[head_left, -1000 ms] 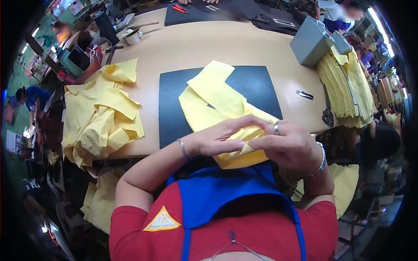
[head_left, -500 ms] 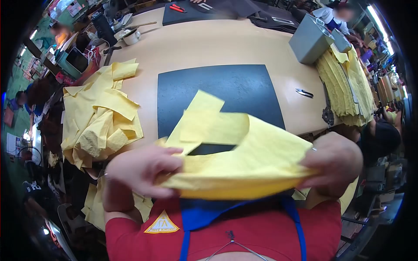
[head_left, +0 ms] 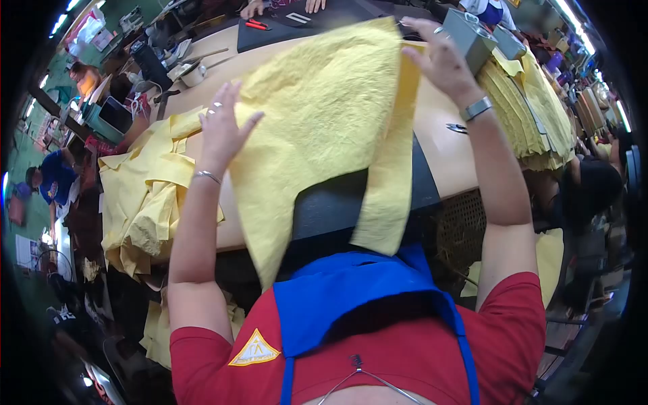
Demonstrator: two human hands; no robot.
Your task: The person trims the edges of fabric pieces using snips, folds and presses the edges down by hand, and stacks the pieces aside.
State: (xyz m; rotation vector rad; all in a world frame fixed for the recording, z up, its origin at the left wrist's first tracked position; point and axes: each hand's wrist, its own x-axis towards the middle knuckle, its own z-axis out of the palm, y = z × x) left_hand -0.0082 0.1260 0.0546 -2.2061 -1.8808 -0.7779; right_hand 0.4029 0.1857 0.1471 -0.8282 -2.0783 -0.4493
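Observation:
A large yellow cloth piece point(head_left: 317, 108) is spread out over the dark mat point(head_left: 331, 206), with two long ends hanging toward my blue apron. My left hand point(head_left: 226, 128) is beside its left edge, fingers spread and nothing gripped. Near the cloth's upper right corner, my right hand point(head_left: 442, 57) has thumb and fingers apart; whether a fingertip touches the corner is unclear. To the left lies a crumpled heap of yellow pieces point(head_left: 152, 196). On the right, a thick stack of yellow pieces point(head_left: 526, 111) lies at the table edge.
Small snips point(head_left: 457, 128) lie right of the mat. A grey metal box point(head_left: 468, 37) stands beside the stack. Red-handled scissors point(head_left: 258, 25) rest on the far dark mat, near another person's hands point(head_left: 315, 5). A white pot point(head_left: 194, 74) is at the back left.
The cloth has moved from close to my body to up over the mat and unfolded. Both hands have moved forward, and the left has let go. My view has shifted slightly.

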